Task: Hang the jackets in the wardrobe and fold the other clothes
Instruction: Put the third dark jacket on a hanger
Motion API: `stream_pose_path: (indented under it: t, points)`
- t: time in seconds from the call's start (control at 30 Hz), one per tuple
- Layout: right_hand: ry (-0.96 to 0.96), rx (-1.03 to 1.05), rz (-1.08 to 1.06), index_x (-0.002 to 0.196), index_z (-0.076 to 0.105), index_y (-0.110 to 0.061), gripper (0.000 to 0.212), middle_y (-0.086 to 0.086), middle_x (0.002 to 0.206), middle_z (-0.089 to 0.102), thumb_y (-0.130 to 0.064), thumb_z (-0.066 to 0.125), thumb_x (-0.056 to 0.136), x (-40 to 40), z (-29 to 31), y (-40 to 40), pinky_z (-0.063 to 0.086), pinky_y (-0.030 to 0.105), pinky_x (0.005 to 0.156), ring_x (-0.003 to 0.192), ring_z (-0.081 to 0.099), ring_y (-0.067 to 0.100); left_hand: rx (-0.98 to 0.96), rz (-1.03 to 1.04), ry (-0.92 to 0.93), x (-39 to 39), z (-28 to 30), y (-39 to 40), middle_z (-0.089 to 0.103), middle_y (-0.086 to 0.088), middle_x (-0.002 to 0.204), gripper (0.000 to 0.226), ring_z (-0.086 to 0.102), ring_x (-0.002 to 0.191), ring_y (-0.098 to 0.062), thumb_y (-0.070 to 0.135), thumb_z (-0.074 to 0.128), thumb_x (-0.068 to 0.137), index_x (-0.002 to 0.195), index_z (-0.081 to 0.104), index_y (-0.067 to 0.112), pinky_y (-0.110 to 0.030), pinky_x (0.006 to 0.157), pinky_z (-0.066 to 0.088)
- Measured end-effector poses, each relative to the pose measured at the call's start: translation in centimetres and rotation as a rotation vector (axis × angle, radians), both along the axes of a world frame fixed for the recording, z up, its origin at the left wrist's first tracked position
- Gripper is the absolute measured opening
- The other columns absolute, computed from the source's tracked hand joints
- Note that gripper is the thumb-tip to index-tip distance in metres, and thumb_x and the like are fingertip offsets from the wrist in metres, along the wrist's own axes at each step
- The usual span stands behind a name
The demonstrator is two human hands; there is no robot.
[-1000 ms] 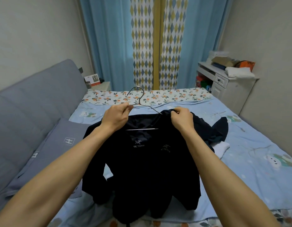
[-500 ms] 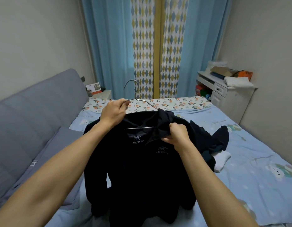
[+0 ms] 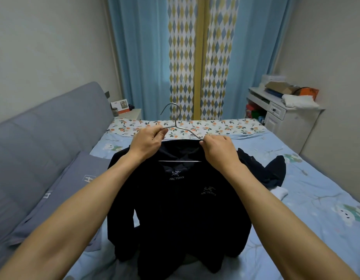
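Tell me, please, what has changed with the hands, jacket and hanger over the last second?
The right hand dropped to tug the jacket front half a second ago, then came back up to the collar by the hanger shoulder. The left hand kept its grip on the hanger wire throughout. The dark clothes on the bed stayed put.

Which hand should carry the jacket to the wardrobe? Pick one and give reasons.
Left. The left hand already grips the hanger just below its hook, so the jacket would likely hang balanced. The right hand pinches only the collar.
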State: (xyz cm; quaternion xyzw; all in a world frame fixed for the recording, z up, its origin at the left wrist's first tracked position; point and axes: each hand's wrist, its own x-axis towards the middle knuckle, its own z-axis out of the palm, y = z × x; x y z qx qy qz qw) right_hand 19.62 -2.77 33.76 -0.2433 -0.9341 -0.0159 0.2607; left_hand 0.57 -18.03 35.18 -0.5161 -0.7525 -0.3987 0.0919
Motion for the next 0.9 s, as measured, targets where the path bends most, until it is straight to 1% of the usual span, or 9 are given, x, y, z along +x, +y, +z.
stream_pose_path:
  t: [0.1,0.2,0.33,0.4,0.47,0.57,0.67,0.83,0.9]
  points:
    - [0.063,0.058,0.083,0.081,0.041,-0.016,0.025,0.004,0.076,0.05,-0.026,0.042,0.104,-0.9,-0.1,-0.4,0.033,0.038,0.076,0.078,0.053,0.033,-0.012,-0.005,0.008,0.4,-0.4,-0.1,0.056,0.0,0.065,0.036,0.053,0.064,-0.024,0.032,0.048,0.102,0.072,0.054,0.012,-0.042,0.06,0.044]
    - [0.071,0.042,0.086,0.081,0.039,-0.016,0.03,0.001,0.07,0.045,-0.035,0.039,0.105,-1.3,-0.4,-0.3,0.03,0.034,0.058,0.064,0.049,0.031,0.011,-0.014,0.021,0.6,-0.4,-0.5,0.055,0.008,0.062,0.034,0.052,0.061,-0.017,0.032,0.049,0.102,0.07,0.053,0.02,-0.039,0.058,0.043]
    - [0.073,-0.011,0.027,0.08,0.038,-0.014,0.04,0.001,0.063,0.044,-0.043,0.03,0.105,-1.5,-1.6,0.2,0.027,0.034,0.05,0.054,0.04,0.027,-0.038,0.052,0.019,0.6,-0.2,-0.9,0.063,0.001,0.073,0.033,0.057,0.073,-0.02,0.04,0.051,0.1,0.081,0.063,0.016,-0.041,0.064,0.048]
    - [0.098,-0.044,0.011,0.078,0.039,-0.013,0.042,-0.002,0.059,0.04,-0.043,0.031,0.105,-1.7,-2.0,0.2,0.023,0.033,0.048,0.052,0.039,0.025,-0.205,0.215,0.087,0.5,-0.1,-1.3,0.065,-0.003,0.097,0.029,0.059,0.095,-0.024,0.046,0.053,0.097,0.099,0.064,0.019,-0.039,0.074,0.049]
    - [0.113,-0.063,-0.008,0.076,0.039,-0.013,0.042,-0.006,0.056,0.034,-0.043,0.032,0.105,-1.9,-2.0,0.3,0.019,0.031,0.046,0.05,0.036,0.023,-0.504,0.416,0.204,0.4,0.3,-1.9,0.059,-0.009,0.117,0.035,0.054,0.111,-0.029,0.044,0.056,0.094,0.114,0.059,0.016,-0.039,0.08,0.047]
    - [0.097,-0.089,-0.028,0.075,0.041,-0.013,0.043,-0.006,0.056,0.035,-0.044,0.033,0.104,-2.3,-1.4,0.5,0.017,0.029,0.046,0.051,0.037,0.023,-0.718,0.512,0.207,0.7,1.2,-2.8,0.059,-0.012,0.101,0.01,0.056,0.093,-0.03,0.017,0.058,0.091,0.088,0.053,0.009,-0.036,0.067,0.043]
    - [0.08,-0.095,-0.01,0.076,0.042,-0.012,0.045,-0.003,0.058,0.039,-0.044,0.032,0.105,-2.8,-0.9,0.6,0.019,0.03,0.047,0.056,0.044,0.027,-0.655,0.462,0.117,0.4,2.5,-3.0,0.048,-0.01,0.077,0.023,0.045,0.065,-0.023,-0.004,0.052,0.084,0.067,0.041,0.008,-0.033,0.055,0.035]
    - [0.116,-0.169,0.069,0.07,0.042,-0.017,0.051,0.001,0.064,0.046,-0.048,0.023,0.105,-3.3,1.0,0.4,0.027,0.037,0.057,0.064,0.044,0.027,-0.592,0.399,0.141,-0.5,7.6,-2.4,0.06,-0.016,0.086,0.007,0.058,0.079,-0.033,0.0,0.057,0.083,0.081,0.064,0.0,-0.034,0.062,0.044]
    - [0.174,-0.182,0.117,0.062,0.037,-0.021,0.053,-0.001,0.059,0.044,-0.047,0.023,0.105,-3.3,2.7,0.6,0.027,0.037,0.057,0.06,0.043,0.025,-0.618,0.326,0.175,-1.1,10.0,-2.1,0.062,-0.014,0.083,0.01,0.06,0.083,-0.031,0.007,0.062,0.084,0.075,0.065,0.006,-0.031,0.063,0.044]
